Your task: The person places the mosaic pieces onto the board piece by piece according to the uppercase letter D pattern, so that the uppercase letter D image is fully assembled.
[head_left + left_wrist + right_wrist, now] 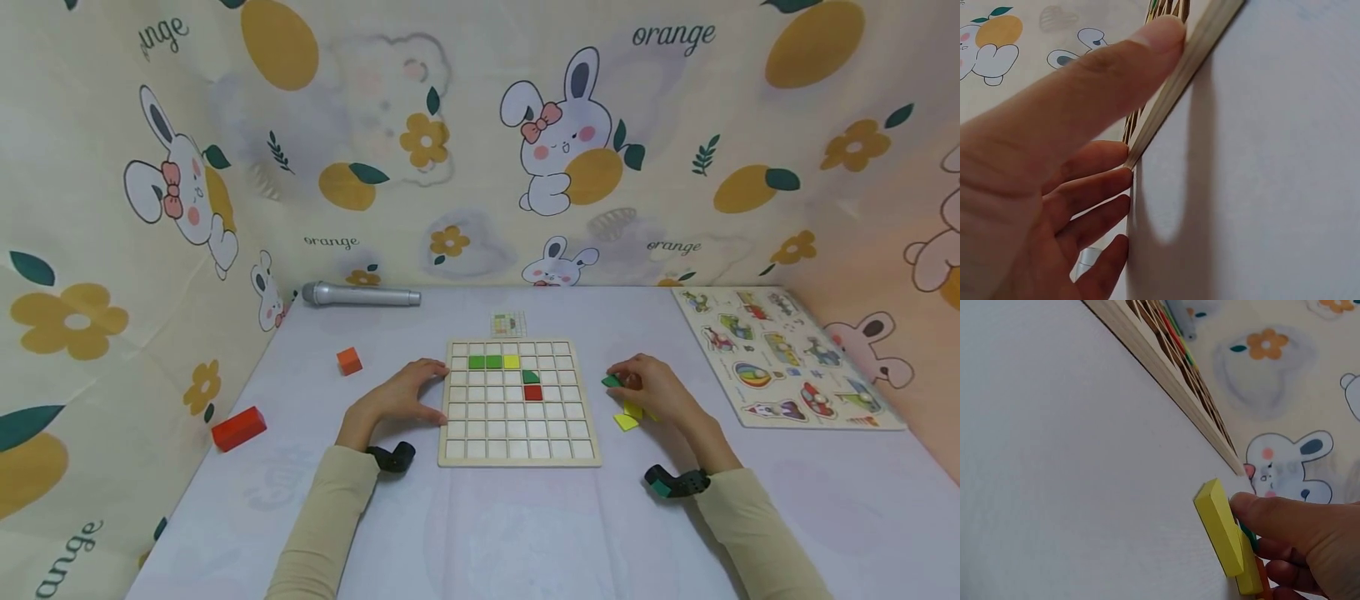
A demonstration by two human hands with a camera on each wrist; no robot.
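A wooden grid board lies in front of me. In its cells sit green square pieces, a yellow one, a green quarter-round piece and a red square. My left hand touches the board's left edge, thumb at the rim and fingers spread along the side. Right of the board, my right hand pinches a green piece between thumb and fingers. Yellow blocks lie just beside it, with an orange one partly hidden by the fingers.
Behind the board is a small pattern card. A grey microphone lies at the back left, with an orange cube and a red block nearer. A picture puzzle board lies at the right, by the patterned wall.
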